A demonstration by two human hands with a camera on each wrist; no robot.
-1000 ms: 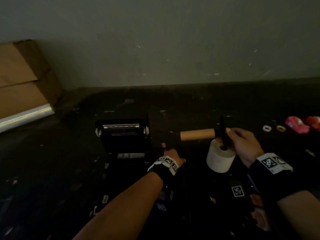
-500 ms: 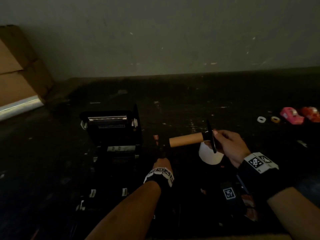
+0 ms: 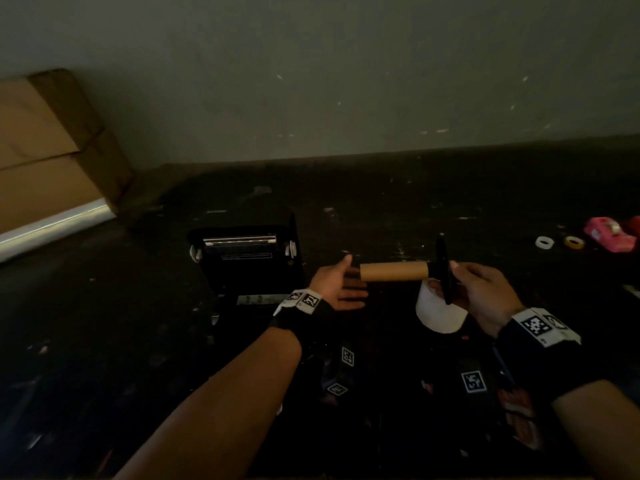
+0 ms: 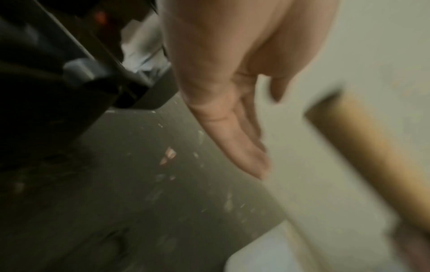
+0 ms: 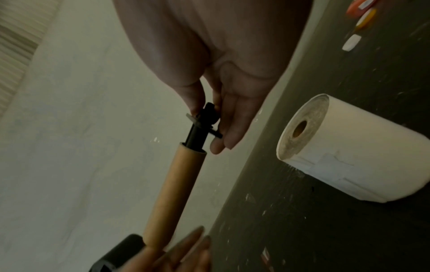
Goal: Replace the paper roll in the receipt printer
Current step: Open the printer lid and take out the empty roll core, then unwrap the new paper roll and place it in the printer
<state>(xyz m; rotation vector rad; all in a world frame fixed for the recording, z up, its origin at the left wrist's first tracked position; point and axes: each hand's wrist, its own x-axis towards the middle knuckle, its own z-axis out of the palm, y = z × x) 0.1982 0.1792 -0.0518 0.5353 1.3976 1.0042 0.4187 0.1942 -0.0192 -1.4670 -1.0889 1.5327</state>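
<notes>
Right now the right hand pinched the black spindle carrying the empty core, the open left hand reached, so a hard tug risked dropping both onto the new roll.

No readable text, brand or number anywhere. Only signs: b/w square coded tags, no letters. Two on left wristband, two on right wristband, three more on dark items low on table. Printer has a pale label strip under its slot and another on its front, both too dim and small to read. Pink item far right has a white sticker, illegible.
</notes>
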